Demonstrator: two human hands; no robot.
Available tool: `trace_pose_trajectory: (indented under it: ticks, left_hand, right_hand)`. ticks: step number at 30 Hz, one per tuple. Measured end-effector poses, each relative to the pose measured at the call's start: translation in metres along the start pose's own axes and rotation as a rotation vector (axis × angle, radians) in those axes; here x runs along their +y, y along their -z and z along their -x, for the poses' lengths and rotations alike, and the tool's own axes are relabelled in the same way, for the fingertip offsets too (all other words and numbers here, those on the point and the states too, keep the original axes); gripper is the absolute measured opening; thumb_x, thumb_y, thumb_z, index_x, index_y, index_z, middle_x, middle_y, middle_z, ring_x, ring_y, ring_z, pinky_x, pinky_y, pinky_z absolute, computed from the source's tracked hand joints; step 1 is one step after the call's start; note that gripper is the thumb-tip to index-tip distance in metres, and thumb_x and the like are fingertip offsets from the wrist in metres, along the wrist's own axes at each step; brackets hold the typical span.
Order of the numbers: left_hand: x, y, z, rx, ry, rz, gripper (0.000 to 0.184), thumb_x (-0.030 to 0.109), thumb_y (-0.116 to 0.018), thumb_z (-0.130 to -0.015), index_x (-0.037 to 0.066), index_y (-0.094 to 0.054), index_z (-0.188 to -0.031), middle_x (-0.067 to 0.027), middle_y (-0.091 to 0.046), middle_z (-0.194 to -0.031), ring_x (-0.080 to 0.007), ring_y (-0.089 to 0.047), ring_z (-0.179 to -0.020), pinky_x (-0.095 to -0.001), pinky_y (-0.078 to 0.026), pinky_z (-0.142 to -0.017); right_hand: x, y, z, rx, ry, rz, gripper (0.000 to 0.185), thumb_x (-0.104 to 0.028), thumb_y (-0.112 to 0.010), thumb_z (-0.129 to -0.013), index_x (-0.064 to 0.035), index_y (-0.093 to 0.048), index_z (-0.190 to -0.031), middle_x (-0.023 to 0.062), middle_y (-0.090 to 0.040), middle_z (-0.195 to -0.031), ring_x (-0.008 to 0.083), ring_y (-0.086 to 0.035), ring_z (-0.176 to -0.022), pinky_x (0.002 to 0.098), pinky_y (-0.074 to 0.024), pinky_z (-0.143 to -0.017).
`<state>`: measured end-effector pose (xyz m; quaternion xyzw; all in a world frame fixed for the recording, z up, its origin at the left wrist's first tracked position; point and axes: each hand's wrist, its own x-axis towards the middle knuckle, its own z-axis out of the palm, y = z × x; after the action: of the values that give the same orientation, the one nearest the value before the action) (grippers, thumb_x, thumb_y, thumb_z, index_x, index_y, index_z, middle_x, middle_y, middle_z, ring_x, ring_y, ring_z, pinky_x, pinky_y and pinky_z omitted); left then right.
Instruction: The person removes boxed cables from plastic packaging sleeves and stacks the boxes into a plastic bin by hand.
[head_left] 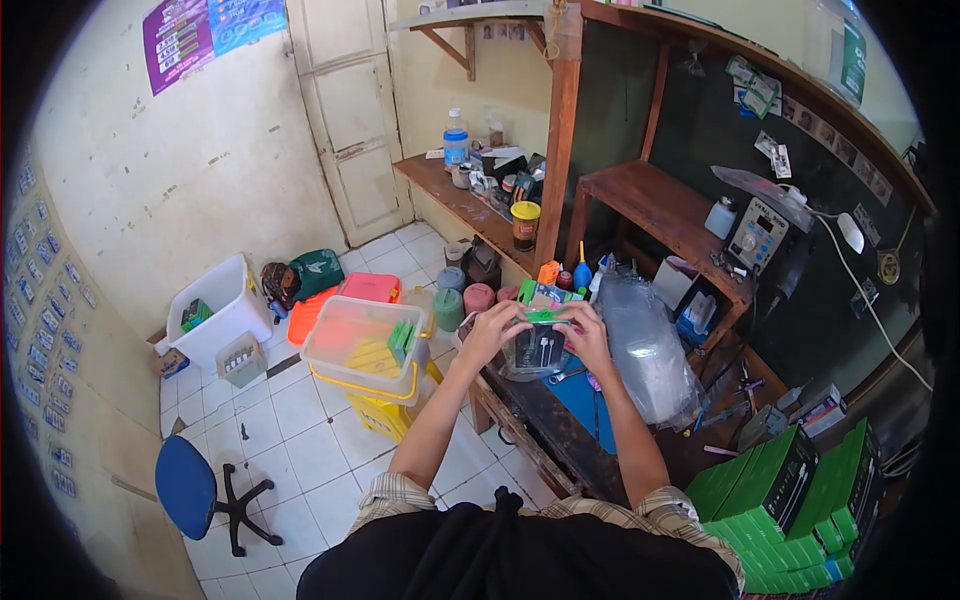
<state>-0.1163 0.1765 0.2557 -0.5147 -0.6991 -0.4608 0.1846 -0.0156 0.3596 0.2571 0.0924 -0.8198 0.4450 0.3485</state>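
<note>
Both hands hold a black-and-green box with a picture of white cables on its front. My left hand pinches the green upper edge from the left. On the other side, my right hand grips that same edge, its fingers bent over the top. The box is upright above the workbench, and its back is hidden from me. Close behind it lies another green package. A blue mat with a metal wrench-like tool is below the right hand.
Clear plastic sleeves lie right of my hands. Stacked green boxes stand at the lower right. Left of the bench, a lidded clear bin rests on a yellow stool. A blue chair is at the lower left.
</note>
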Motion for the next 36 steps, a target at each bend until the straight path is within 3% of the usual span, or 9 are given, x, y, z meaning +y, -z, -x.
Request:
trace_pose_trajectory:
  ticks: [2, 4, 6, 7, 10, 14, 18, 29, 36]
  left_hand:
    - [0.0, -0.009, 0.004, 0.06, 0.081, 0.122, 0.032, 0.008, -0.069, -0.072, 0.0, -0.052, -0.099, -0.01, -0.061, -0.093, -0.0211, -0.06, -0.087, -0.0309, -0.049, -0.073]
    - [0.012, -0.021, 0.006, 0.119, 0.164, 0.242, 0.033, 0.004, -0.068, -0.074, 0.0, -0.051, -0.101, -0.0093, -0.06, -0.096, -0.0179, -0.06, -0.088, -0.0291, -0.048, -0.074]
    - [0.035, -0.036, 0.008, 0.607, 0.431, 0.777, 0.034, -0.002, -0.062, -0.077, -0.002, -0.048, -0.108, -0.0091, -0.056, -0.103, -0.0142, -0.057, -0.092, -0.0261, -0.046, -0.078]
    - [0.029, -0.045, 0.017, 0.625, 0.482, 0.74, 0.032, -0.001, -0.058, -0.082, -0.001, -0.046, -0.112, -0.0089, -0.052, -0.108, -0.013, -0.054, -0.096, -0.0261, -0.043, -0.084]
    - [0.014, -0.059, 0.036, 0.493, 0.493, 0.702, 0.033, 0.002, -0.058, -0.083, 0.0, -0.046, -0.113, -0.0073, -0.052, -0.107, -0.0108, -0.052, -0.097, -0.0267, -0.041, -0.087]
    - [0.006, -0.056, 0.035, 0.473, 0.542, 0.668, 0.014, 0.011, -0.057, -0.086, 0.0, -0.056, -0.094, -0.0033, -0.057, -0.095, -0.008, -0.052, -0.087, -0.0231, -0.04, -0.08]
    - [0.015, -0.037, 0.006, 0.506, 0.491, 0.622, 0.012, 0.014, -0.059, -0.085, 0.003, -0.056, -0.082, -0.001, -0.06, -0.079, -0.0062, -0.053, -0.074, -0.0203, -0.042, -0.069]
    - [0.068, 0.018, -0.066, 0.603, 0.431, 0.923, 0.01, 0.009, -0.062, -0.082, 0.002, -0.055, -0.085, -0.0075, -0.062, -0.083, -0.0129, -0.06, -0.074, -0.0247, -0.048, -0.07]
    - [0.05, 0.02, -0.062, 0.516, 0.348, 0.891, 0.011, 0.009, -0.061, -0.083, 0.001, -0.054, -0.085, -0.0091, -0.062, -0.085, -0.0145, -0.06, -0.074, -0.027, -0.049, -0.072]
  right_hand:
    - [0.015, -0.007, 0.006, 0.026, -0.139, -0.09, 0.011, 0.001, -0.066, -0.069, 0.0023, -0.061, -0.078, 0.0091, -0.056, -0.094, 0.0172, -0.056, -0.089, 0.0266, -0.0438, -0.076]
    - [0.032, -0.016, 0.01, 0.096, -0.153, -0.306, 0.022, 0.001, -0.066, -0.071, -0.0001, -0.059, -0.092, 0.0072, -0.053, -0.1, 0.0143, -0.054, -0.091, 0.0252, -0.0433, -0.079]
    - [0.032, -0.024, 0.017, 0.174, -0.231, -0.442, 0.03, -0.001, -0.064, -0.074, -0.0012, -0.053, -0.102, 0.0063, -0.052, -0.104, 0.014, -0.053, -0.093, 0.0249, -0.0431, -0.078]
    - [0.026, -0.027, 0.018, 0.257, -0.303, -0.576, 0.038, -0.002, -0.062, -0.077, -0.0022, -0.048, -0.112, 0.0053, -0.05, -0.107, 0.0136, -0.051, -0.095, 0.0245, -0.043, -0.077]
    - [0.006, -0.026, 0.021, 0.347, -0.522, -0.715, 0.054, -0.005, -0.065, -0.077, -0.0039, -0.036, -0.123, 0.0051, -0.047, -0.113, 0.0148, -0.05, -0.098, 0.0266, -0.0384, -0.09]
    - [0.001, -0.019, 0.02, 0.18, -0.652, -0.593, 0.026, -0.016, -0.062, -0.082, -0.0039, -0.054, -0.104, -0.0014, -0.054, -0.089, 0.0073, -0.05, -0.083, 0.0205, -0.039, -0.073]
    - [0.005, -0.013, -0.001, 0.257, -0.393, -0.489, 0.009, -0.01, -0.06, -0.083, -0.0029, -0.055, -0.083, -0.0013, -0.056, -0.079, 0.005, -0.051, -0.075, 0.0182, -0.0396, -0.067]
    - [-0.067, 0.006, -0.055, 0.329, -0.093, -0.548, 0.019, -0.002, -0.062, -0.08, -0.0038, -0.052, -0.095, 0.0025, -0.056, -0.092, 0.0081, -0.053, -0.082, 0.0233, -0.0439, -0.075]
    - [-0.014, -0.03, -0.003, 0.174, -0.373, -0.451, 0.012, -0.005, -0.063, -0.079, -0.0018, -0.055, -0.088, 0.0036, -0.059, -0.081, 0.009, -0.056, -0.074, 0.023, -0.0447, -0.068]
